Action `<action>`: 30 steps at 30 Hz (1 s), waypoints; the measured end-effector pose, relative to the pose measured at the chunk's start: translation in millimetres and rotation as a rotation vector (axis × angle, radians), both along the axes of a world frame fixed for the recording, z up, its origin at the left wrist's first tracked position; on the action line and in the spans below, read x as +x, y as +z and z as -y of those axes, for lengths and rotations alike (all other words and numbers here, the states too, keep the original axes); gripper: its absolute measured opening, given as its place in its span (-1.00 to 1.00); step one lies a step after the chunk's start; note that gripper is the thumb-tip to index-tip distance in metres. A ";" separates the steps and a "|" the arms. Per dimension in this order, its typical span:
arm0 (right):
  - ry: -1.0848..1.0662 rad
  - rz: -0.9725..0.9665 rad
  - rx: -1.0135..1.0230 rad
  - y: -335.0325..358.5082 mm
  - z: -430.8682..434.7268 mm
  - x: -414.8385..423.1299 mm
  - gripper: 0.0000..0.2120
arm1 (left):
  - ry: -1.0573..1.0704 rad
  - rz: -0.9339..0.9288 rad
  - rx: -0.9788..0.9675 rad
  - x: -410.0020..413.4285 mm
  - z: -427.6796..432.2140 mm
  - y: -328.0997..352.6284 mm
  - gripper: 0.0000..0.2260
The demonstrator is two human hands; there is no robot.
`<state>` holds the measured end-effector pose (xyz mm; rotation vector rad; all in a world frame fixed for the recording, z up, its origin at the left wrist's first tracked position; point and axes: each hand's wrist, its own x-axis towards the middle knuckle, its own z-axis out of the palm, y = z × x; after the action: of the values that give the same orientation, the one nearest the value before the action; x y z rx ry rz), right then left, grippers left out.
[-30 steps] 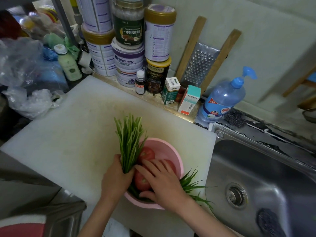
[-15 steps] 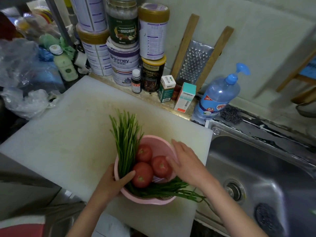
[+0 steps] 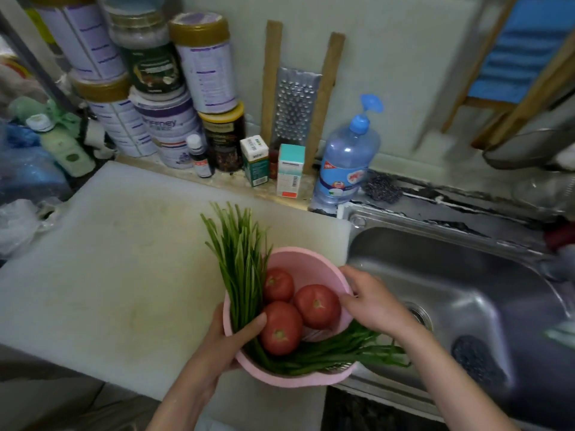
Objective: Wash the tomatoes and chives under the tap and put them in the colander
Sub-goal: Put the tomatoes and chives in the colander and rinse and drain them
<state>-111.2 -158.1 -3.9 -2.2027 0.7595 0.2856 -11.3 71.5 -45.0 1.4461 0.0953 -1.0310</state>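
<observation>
A pink colander (image 3: pixel 306 262) sits at the right end of the white cutting board (image 3: pixel 124 262), its right side over the sink edge. Inside lie three red tomatoes (image 3: pixel 317 304) and a bunch of green chives (image 3: pixel 239 259) whose ends stick out past the rim at the upper left and lower right. My left hand (image 3: pixel 230 340) grips the colander's left rim, thumb inside against the chives. My right hand (image 3: pixel 370 303) holds the right rim, fingers curled over it beside a tomato. No tap is in view.
A steel sink (image 3: pixel 460 293) with a drain lies to the right. Behind the board stand stacked tins (image 3: pixel 168 129), small boxes (image 3: pixel 289 169), a grater (image 3: pixel 295 104) and a blue soap bottle (image 3: pixel 345 157). Plastic bags (image 3: pixel 18 197) crowd the left edge.
My right hand left the tomatoes and took the colander's right rim. My left hand let go of the chive bunch and took the left rim. The colander has shifted right toward the sink.
</observation>
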 end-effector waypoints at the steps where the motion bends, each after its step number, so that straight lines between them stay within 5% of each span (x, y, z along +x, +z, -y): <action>1: -0.018 0.014 -0.012 2.2 11.0 -11.6 -0.61 | -0.016 0.026 0.000 -6.4 12.5 2.3 -0.22; 6: -0.120 0.042 -0.046 8.3 67.1 -85.5 -0.52 | -0.170 0.068 0.005 -50.3 85.3 4.4 -0.28; 14: -0.281 0.060 -0.031 2.3 178.7 -223.0 -0.60 | -0.387 -0.345 -0.058 -153.5 219.1 9.6 -0.43; 21: -0.367 0.077 0.078 -4.1 259.0 -302.3 -0.73 | -0.332 -0.393 -0.030 -234.4 299.8 5.5 -0.58; 25: -0.498 0.098 -0.260 7.5 305.0 -312.8 -0.51 | -0.249 -0.426 -0.107 -254.1 324.1 0.1 -0.37; 30: -0.291 -0.017 -0.071 -9.1 349.9 -288.2 -0.54 | -0.186 -0.391 -0.091 -261.6 349.6 -2.1 -0.54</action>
<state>-399.4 -508.0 -13.0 -2.1216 1.0998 0.1332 -273.0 -278.1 -47.0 1.1718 0.1955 -1.4448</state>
